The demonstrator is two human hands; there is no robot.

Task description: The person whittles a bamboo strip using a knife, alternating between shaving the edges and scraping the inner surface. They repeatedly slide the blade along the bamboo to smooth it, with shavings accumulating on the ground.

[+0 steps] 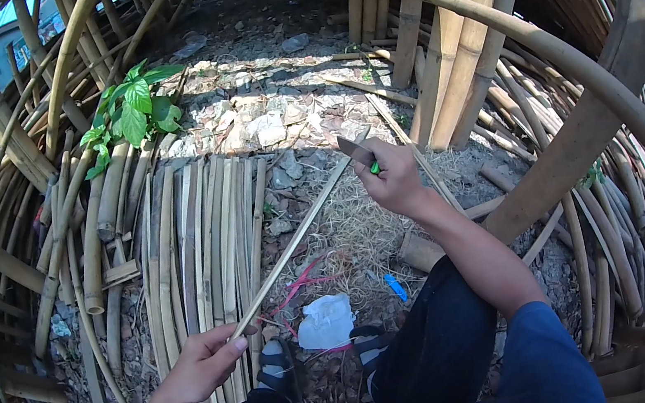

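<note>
At the near part of the strip (290, 247), our left hand (203, 363) pinches the wood between thumb and fingers, with no gap left around it. At the strip's far end, our right hand (391, 179) is curled into a tight fist round the knife (355, 149), a bit of its green handle showing beside the thumb. The blade lies across the strip; we cannot tell whether our right fingers touch the wood as well. Between our hands the strip slants up and away to the right, above the ground.

Just right of the strip, we see shavings (359, 225) scattered thickly over the soil, and nearer our knee a small blue object (395, 287) too small to make out. Below the strip, pink cord (300, 286) trails beside the paper (325, 323), which lies between our sandalled feet (276, 367).

Left of the strip, we have slats (203, 236) laid side by side, pointing away from us. Farther left, round poles (96, 277) are heaped, with a leafy plant (132, 113) at their far end. Beyond the strip's tip, sunlit stones (270, 128) cover the ground, and to its right thick posts (462, 22) stand behind a long bent pole (541, 44).
</note>
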